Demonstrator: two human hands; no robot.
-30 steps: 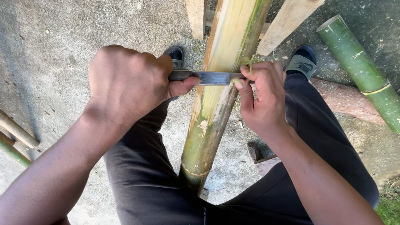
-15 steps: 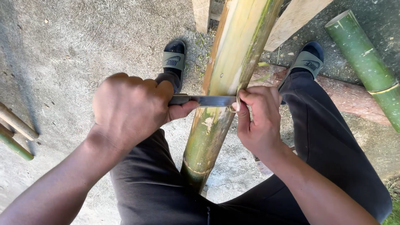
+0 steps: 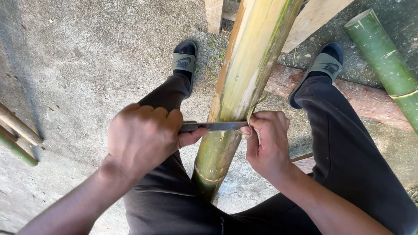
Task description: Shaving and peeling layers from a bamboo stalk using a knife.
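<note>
A bamboo pole (image 3: 244, 87) is seen slanting up between the knees, its lower end resting against dark trousers (image 3: 174, 204). A flat metal blade (image 3: 213, 126) is laid crosswise against the pole's near face. The left hand (image 3: 143, 137) is clenched around the blade's handle end, fingers fully curled. The right hand (image 3: 267, 146) is closed on the blade's far end, thumb and fingertips pinched against the pole's right edge, where a thin curled strip of skin (image 3: 257, 102) is lifted.

The pole's surface is smooth and partly scraped: pale yellow above the blade, green with 1 ringed node below. Open concrete floor (image 3: 87, 56), rough and grey, is noted on the left. Room on the right is bounded by a reddish log (image 3: 370, 104) and a green bamboo section (image 3: 387, 65). 2 thinner stems (image 3: 15, 135) intrude at the left edge.

2 olive slide sandals (image 3: 183, 63) are worn, each strap bearing a dark mark.
</note>
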